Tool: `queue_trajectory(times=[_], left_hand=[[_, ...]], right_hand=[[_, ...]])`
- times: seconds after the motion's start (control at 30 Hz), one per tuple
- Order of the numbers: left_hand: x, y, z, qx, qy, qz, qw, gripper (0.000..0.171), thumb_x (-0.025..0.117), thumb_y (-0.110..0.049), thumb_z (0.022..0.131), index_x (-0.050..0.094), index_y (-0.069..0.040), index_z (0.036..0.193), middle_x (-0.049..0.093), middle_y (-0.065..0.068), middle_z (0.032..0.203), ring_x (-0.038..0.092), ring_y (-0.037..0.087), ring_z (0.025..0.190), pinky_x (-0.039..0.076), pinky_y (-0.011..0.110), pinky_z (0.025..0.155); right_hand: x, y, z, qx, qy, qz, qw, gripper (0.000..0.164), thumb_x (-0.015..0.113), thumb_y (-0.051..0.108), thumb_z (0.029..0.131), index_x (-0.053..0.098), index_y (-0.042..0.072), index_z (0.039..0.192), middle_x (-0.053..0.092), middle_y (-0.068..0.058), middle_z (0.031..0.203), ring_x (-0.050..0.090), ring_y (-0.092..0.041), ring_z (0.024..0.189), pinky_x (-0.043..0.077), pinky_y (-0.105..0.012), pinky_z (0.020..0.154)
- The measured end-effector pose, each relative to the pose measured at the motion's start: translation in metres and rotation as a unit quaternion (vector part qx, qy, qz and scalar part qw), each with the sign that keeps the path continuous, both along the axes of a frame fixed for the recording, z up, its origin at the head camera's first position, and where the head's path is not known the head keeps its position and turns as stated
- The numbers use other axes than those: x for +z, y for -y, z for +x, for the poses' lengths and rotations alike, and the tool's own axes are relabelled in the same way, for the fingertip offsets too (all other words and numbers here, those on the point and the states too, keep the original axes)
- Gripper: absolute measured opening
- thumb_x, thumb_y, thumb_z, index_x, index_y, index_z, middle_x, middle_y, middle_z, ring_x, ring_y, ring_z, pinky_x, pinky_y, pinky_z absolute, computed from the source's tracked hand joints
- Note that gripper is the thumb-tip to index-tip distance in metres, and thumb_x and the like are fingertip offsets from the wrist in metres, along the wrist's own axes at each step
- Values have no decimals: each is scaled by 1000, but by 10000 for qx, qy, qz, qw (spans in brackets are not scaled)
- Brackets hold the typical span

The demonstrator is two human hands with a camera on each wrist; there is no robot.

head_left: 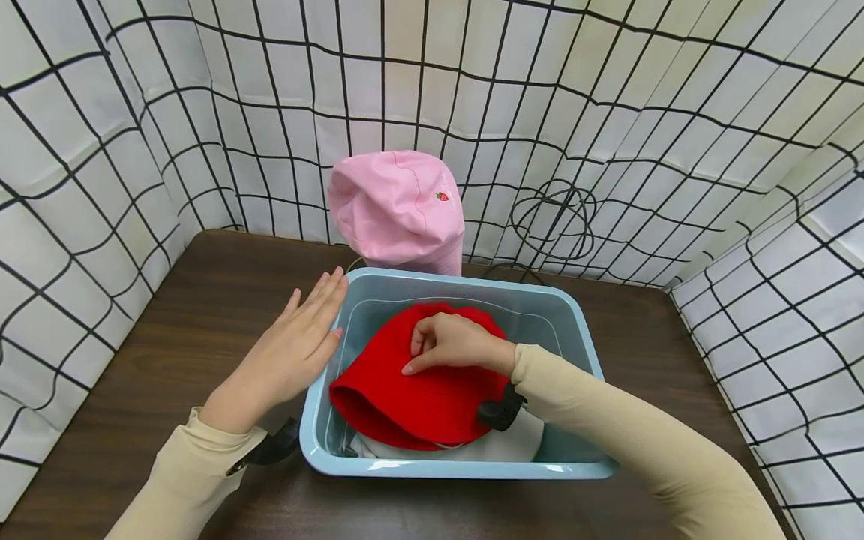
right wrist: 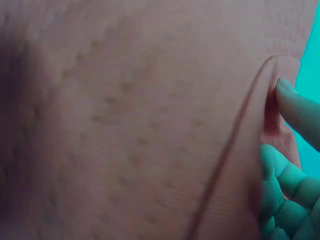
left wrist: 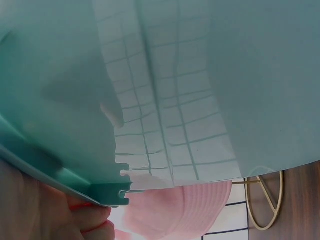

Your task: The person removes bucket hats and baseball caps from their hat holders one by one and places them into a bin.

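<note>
A red bucket hat lies in a light blue plastic bin, on top of a white cloth item. My right hand is over the hat's crown, its thumb touching the fabric and its fingers bent. In the right wrist view the thumb and fingers are apart against the puckered hat fabric. My left hand has straight fingers along the bin's left rim. The left wrist view is mostly filled by the bin's outer wall, with fingers low at the left.
A pink hat with a small strawberry stands behind the bin. A gold wire ring shows beneath it. Coiled black cable hangs against the black wire grid at the back right. The dark wooden table is enclosed by white-backed grid panels.
</note>
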State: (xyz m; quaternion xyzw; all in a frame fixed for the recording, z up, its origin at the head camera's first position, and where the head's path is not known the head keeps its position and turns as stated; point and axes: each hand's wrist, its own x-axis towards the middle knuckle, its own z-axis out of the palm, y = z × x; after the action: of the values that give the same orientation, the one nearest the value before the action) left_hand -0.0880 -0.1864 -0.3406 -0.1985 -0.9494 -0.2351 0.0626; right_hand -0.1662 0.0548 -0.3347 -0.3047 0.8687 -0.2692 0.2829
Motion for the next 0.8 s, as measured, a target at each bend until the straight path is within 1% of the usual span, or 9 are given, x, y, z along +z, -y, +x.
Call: queue_trajectory(times=[0.17, 0.27, 0.33, 0.4, 0.5, 0.63, 0.73, 0.8], left_hand=[[1, 0, 0, -4, -19, 15, 10000, 66, 48, -20, 95, 17, 1, 149, 16, 17, 155, 13, 35, 142, 12, 61, 109], [1, -1, 0, -4, 13, 34, 10000, 66, 48, -20, 94, 17, 1, 149, 16, 18, 155, 12, 36, 142, 11, 61, 109], [1, -1, 0, -7, 15, 37, 10000, 66, 48, -20, 95, 17, 1, 149, 16, 17, 155, 12, 36, 142, 12, 61, 109], [0, -1, -1, -8, 1, 34, 10000, 66, 48, -20, 95, 17, 1, 149, 16, 17, 155, 12, 35, 142, 12, 61, 109], [-1, 0, -1, 8, -40, 44, 10000, 66, 48, -20, 94, 18, 1, 149, 17, 17, 154, 13, 35, 142, 12, 61, 109], [-2, 1, -1, -1, -75, 74, 9999, 66, 48, -21, 94, 18, 1, 149, 17, 18, 154, 13, 35, 142, 12, 60, 109], [-2, 1, -1, -26, -81, 75, 9999, 65, 47, -22, 95, 18, 2, 149, 17, 18, 154, 13, 35, 142, 11, 60, 110], [-1, 1, -1, -22, -70, 74, 9999, 65, 46, -22, 95, 18, 2, 149, 17, 17, 154, 13, 35, 142, 11, 59, 110]], right_hand=[[-13, 7, -1, 112, -251, 462, 9986, 20, 75, 36, 79, 64, 20, 79, 61, 6, 64, 55, -9, 60, 44, -25, 57], [-19, 11, -2, 166, -276, 670, 9972, 21, 75, 38, 78, 63, 21, 78, 61, 8, 65, 55, -9, 62, 44, -25, 57], [-21, 12, -3, 199, -211, 713, 9970, 20, 75, 37, 78, 63, 21, 78, 61, 7, 65, 55, -9, 63, 44, -24, 56], [-21, 13, -4, 225, -68, 606, 9979, 18, 75, 34, 79, 64, 19, 79, 61, 6, 66, 55, -9, 62, 44, -23, 57], [-17, 13, -7, 260, 247, 280, 9990, 15, 74, 26, 81, 65, 14, 82, 61, 3, 65, 54, -10, 59, 46, -22, 57], [-12, 11, -10, 255, 647, -127, 9975, 12, 73, 19, 83, 66, 9, 86, 61, 0, 65, 53, -12, 55, 49, -23, 57], [-7, 11, -10, 235, 759, -276, 9965, 11, 72, 17, 84, 67, 8, 87, 62, 0, 66, 53, -13, 53, 51, -25, 56], [-2, 11, -12, 292, 782, -387, 9958, 11, 71, 16, 84, 67, 7, 88, 63, -2, 67, 53, -13, 54, 51, -25, 56]])
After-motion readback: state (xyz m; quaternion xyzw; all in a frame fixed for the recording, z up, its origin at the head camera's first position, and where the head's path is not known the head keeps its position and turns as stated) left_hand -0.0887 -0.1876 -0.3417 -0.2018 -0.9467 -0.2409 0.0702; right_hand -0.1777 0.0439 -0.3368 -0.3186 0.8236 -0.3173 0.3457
